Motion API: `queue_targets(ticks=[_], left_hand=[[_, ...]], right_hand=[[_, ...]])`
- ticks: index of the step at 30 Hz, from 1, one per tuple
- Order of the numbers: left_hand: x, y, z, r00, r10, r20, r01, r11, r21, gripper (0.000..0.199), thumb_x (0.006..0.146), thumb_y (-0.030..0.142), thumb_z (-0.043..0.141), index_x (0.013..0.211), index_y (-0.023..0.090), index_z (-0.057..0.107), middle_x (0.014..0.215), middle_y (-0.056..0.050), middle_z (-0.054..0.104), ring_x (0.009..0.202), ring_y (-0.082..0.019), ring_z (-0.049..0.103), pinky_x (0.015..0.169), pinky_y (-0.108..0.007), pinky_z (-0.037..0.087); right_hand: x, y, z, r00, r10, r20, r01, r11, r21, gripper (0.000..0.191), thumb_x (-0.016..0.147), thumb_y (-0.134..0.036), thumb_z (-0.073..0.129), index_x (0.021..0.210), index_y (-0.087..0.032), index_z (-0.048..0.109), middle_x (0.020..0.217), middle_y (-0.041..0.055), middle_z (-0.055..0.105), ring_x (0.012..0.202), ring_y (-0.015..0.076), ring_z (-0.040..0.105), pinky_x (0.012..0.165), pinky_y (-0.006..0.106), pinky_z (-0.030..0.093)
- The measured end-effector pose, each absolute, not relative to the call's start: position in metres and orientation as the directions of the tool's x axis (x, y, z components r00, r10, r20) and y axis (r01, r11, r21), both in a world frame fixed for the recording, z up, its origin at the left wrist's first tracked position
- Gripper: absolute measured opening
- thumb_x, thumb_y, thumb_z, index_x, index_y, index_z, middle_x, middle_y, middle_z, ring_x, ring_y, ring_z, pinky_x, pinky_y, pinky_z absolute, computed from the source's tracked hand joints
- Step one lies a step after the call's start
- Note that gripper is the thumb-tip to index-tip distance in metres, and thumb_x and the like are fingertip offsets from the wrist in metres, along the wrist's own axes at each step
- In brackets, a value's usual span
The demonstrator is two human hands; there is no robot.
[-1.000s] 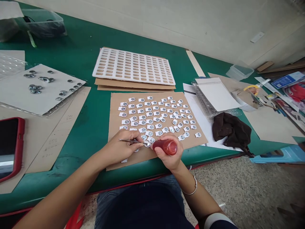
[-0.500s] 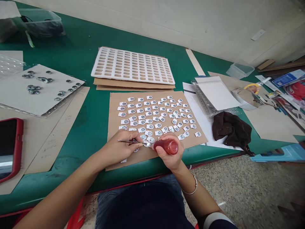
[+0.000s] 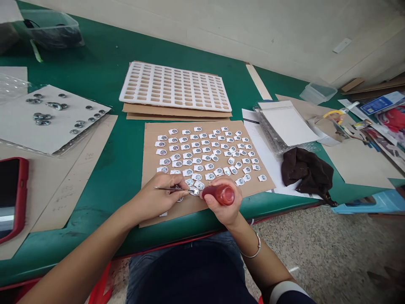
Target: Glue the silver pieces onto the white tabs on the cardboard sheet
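Note:
My left hand (image 3: pixel 164 195) is closed on slim metal tweezers (image 3: pixel 163 188), whose tip meets a small round piece (image 3: pixel 194 191) near the front of a cardboard sheet (image 3: pixel 152 185). In my right hand (image 3: pixel 226 207) is a red squeeze bottle (image 3: pixel 223 194), tilted so that its nozzle end points left at that same piece. Whether the nozzle touches it I cannot tell. Rows of small round metallic discs on white paper tabs (image 3: pixel 209 166) cover the cardboard; my hands hide some of them.
Behind the cardboard lies a white slotted tray (image 3: pixel 177 86) on cardboard. At left are loose metal discs on a white sheet (image 3: pixel 63 126) and a red-cased phone (image 3: pixel 14 198). At right are a dark cloth (image 3: pixel 306 173) and a white pad (image 3: pixel 289 124). A clear box (image 3: pixel 52 31) stands at the back left.
The view has shifted very slightly. Both hands keep their places, with the tweezers and the bottle still at the same round piece.

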State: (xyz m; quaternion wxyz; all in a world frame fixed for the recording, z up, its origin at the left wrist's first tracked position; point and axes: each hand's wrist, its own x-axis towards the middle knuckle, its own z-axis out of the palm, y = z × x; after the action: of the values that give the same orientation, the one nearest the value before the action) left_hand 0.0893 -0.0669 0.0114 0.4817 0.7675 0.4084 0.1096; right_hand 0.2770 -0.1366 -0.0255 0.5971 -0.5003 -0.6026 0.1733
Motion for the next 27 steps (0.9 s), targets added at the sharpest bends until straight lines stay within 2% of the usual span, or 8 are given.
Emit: queue_targets(ticks=[10,27], left_hand=[[0.0897,-0.0666,0.0093,0.630,0.738,-0.241,0.526,-0.176,0.832,0.013,0.081,0.027,0.053,0.080,0.020,0.063,0.071,0.001,0.064,0.062,-0.012,0.053,0.055,-0.021,0.038],[0.0878,-0.0675,0.0078,0.638,0.734,-0.233,0.537,-0.207,0.818,0.017,0.083,0.030,0.051,0.083,0.018,0.064,0.076,-0.001,0.065,0.065,-0.013,0.055,0.056,-0.022,0.038]], right_hand=[[0.2782,-0.1360,-0.0256,0.227,0.818,0.528,0.398,0.417,-0.817,0.026,0.070,-0.034,0.069,0.088,-0.020,0.055,0.075,0.0026,0.059,0.071,0.0189,0.060,0.067,0.037,0.051],[0.2815,-0.1374,-0.0279,0.263,0.816,0.515,0.396,0.396,-0.829,0.026,0.069,-0.028,0.070,0.089,-0.021,0.055,0.077,0.0019,0.059,0.072,0.0183,0.059,0.067,0.035,0.050]])
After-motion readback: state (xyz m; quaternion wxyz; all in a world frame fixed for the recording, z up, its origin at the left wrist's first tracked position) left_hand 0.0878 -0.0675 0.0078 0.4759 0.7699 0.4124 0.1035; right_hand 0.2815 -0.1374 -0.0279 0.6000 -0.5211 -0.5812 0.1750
